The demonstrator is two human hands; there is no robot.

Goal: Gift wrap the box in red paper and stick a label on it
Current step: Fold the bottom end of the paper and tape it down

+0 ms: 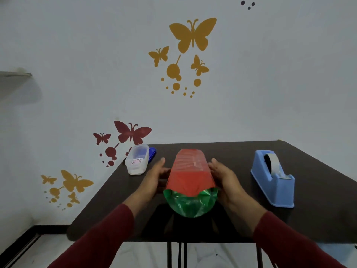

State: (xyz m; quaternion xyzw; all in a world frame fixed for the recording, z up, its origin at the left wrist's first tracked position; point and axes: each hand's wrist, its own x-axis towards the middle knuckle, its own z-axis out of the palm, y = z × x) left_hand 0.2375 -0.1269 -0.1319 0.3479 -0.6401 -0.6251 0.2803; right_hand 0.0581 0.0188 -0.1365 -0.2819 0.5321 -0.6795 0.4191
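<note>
The dark table (241, 219) carries everything, its top smooth and matt. In the middle of it, between the two hands, stands the box (190, 171), already covered in red paper (188, 178) with faint ribs on its top face. At the near end, just under the wrists' line, the paper opens and shows its shiny green underside (190, 204), crumpled into a rounded pouch that is not yet folded.

The left hand (154, 178) presses flat on the left side of the box, and the right hand (225, 176) presses flat on the right side. The fingers look nearly straight and spread, so the box is squeezed between two palms, not pinched.

The step in hand seems to be closing the near end. To do it well, the person should probably keep the box steady, push the side flaps inward with sharp creases, then fold the loose part up tightly before taping.

Well to the right of the right hand sits a blue plastic tape dispenser (274, 180), heavy-looking and wedge-shaped. Beyond the left hand lies a clear plastic container (137, 159) with rounded corners; a small paper inside may be the label, but this cannot be told.
</note>
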